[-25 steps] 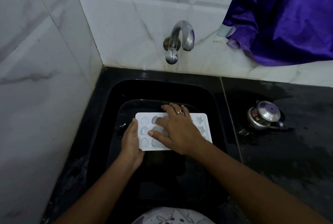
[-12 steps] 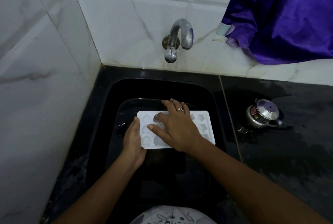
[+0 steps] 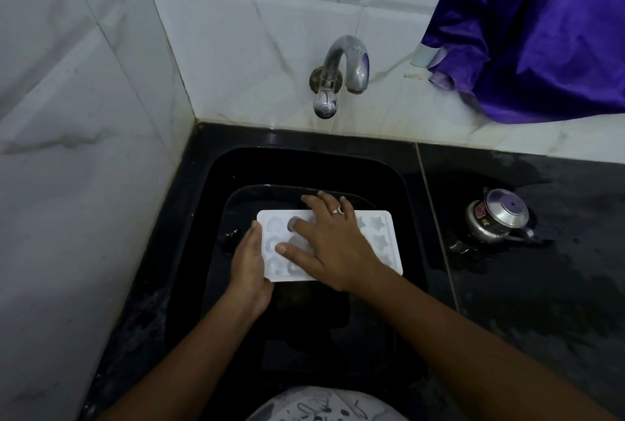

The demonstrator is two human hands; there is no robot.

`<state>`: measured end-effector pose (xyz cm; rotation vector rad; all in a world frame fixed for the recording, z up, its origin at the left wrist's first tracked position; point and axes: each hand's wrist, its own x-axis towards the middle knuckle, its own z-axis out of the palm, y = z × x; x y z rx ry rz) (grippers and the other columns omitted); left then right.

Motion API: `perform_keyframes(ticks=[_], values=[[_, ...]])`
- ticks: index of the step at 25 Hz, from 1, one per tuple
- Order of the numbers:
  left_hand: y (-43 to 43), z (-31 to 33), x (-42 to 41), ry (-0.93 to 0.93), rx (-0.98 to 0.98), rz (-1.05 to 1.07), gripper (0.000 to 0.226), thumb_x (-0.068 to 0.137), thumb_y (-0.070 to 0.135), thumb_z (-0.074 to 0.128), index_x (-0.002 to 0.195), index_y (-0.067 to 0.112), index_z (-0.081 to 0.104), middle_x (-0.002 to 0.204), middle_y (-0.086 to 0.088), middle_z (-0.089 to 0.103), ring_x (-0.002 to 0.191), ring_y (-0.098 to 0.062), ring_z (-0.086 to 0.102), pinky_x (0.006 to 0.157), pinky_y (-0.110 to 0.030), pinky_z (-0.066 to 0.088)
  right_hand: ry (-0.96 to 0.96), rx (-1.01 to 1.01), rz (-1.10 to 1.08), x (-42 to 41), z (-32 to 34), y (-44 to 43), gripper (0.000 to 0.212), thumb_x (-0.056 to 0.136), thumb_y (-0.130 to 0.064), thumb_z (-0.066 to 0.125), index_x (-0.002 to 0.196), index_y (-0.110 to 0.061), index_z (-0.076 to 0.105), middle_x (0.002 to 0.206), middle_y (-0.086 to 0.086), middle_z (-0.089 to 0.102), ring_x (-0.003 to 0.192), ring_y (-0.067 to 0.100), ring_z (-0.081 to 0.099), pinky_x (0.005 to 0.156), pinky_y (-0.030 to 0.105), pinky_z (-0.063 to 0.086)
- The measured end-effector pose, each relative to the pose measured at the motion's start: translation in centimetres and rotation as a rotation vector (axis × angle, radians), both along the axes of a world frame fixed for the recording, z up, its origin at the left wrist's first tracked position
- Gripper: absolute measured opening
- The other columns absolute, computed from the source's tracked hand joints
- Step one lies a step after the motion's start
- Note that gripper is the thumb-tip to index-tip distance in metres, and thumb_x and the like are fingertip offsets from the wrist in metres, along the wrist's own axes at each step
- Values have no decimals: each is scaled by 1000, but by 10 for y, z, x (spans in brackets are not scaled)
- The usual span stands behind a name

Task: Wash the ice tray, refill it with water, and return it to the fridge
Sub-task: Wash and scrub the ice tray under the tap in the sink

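A white ice tray (image 3: 382,244) with heart and star shaped cells lies flat in the black sink (image 3: 399,183). My left hand (image 3: 250,261) grips the tray's left short edge. My right hand (image 3: 333,241), with a ring on one finger, lies spread over the tray's middle with fingertips pressing into the cells. The hand hides the middle cells. A metal tap (image 3: 338,75) sticks out of the tiled wall above the sink, and no water runs from it.
A small steel kettle (image 3: 499,219) stands on the wet black counter (image 3: 541,285) right of the sink. A purple cloth (image 3: 541,31) hangs at the upper right. White marble wall (image 3: 67,150) closes in the left side.
My right hand's fingers have shifted slightly over the tray's cells, rubbing them. My left hand keeps its hold on the left edge. The tray stays in place.
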<state>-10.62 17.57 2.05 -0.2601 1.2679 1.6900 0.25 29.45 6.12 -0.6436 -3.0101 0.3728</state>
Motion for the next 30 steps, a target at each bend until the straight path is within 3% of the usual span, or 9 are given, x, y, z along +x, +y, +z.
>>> perform_keyframes(ticks=[3,8,11,13,15,18,23,27,30], values=[[1,2,2,-21,5,-10,57,108,51,43,132,6,67,115,-22,78,98,-36,78,78,-46,63,16,7,-48,-2,2,0,66,98,-77,27,124,-34,69,160,10,41,152,32,26,123,63,14],[-1,8,7,-41,-8,13,60,108,52,45,134,3,66,120,-23,75,108,-39,72,89,-49,59,0,36,9,0,0,1,68,97,-79,27,123,-34,70,161,11,41,152,34,27,123,64,14],[4,7,5,25,16,26,58,110,47,45,147,3,54,112,-6,71,100,-22,69,88,-41,56,2,65,-23,-3,5,10,64,98,-77,27,121,-37,72,160,10,42,152,33,29,123,63,15],[7,6,3,13,36,39,51,110,47,44,142,8,56,109,-2,69,96,-18,68,83,-37,55,-5,58,-14,-2,3,7,66,98,-77,25,125,-37,70,159,9,43,151,32,29,123,63,15],[6,4,0,-15,9,20,47,109,49,43,133,12,58,107,-4,71,92,-19,72,77,-38,58,-11,70,19,1,1,6,68,98,-77,25,127,-35,69,157,10,45,150,32,31,122,63,16],[3,2,0,-80,-13,-36,60,109,53,40,132,1,61,104,-19,78,86,-32,79,67,-44,65,-22,70,9,1,5,10,67,98,-77,26,124,-34,71,157,9,45,150,31,31,123,62,16],[8,13,0,30,3,6,56,106,54,47,126,7,70,118,-23,77,105,-41,74,90,-55,60,12,20,-19,-3,5,-1,72,97,-78,26,128,-26,66,162,11,39,153,32,26,124,61,15],[3,16,4,-19,-8,-3,55,107,51,47,122,4,70,110,-23,78,95,-37,76,88,-51,60,4,20,39,-2,6,5,68,98,-76,29,120,-28,71,159,11,42,151,32,28,124,60,14],[5,11,7,-4,-36,-58,57,112,42,40,133,-5,64,104,-22,79,91,-33,78,77,-44,63,-3,61,12,-1,5,13,63,98,-75,31,119,-34,73,160,11,41,151,34,28,123,62,15]])
